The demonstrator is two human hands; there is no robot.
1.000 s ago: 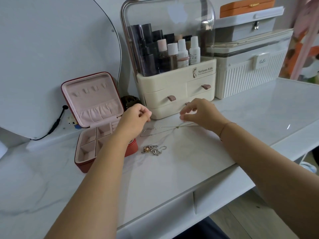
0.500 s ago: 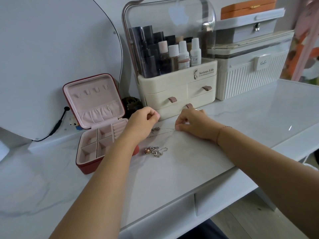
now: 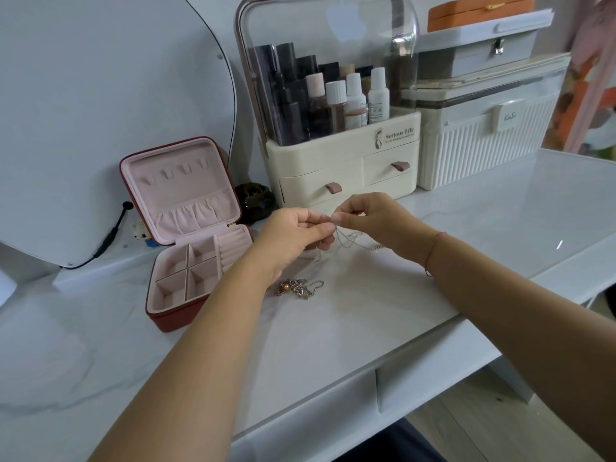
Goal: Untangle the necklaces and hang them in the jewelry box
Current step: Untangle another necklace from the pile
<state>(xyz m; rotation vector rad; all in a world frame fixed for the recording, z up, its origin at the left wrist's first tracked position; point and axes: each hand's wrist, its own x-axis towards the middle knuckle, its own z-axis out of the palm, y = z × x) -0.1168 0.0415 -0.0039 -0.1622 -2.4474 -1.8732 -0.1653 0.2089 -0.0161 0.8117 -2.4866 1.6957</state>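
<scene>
While left hand (image 3: 293, 235) and right hand (image 3: 373, 221) pinch it, thin silver necklace (image 3: 346, 240) sags in fine loops

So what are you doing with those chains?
A person is untangling necklaces at a white table. The left hand and right hand pinch one thin chain close together and hold it up, its loops hanging toward the table. Another tangle with a round bead lies by the left wrist. The red box stands open on the left; the hooks in its lid are bare, so nothing is hung yet.
</scene>
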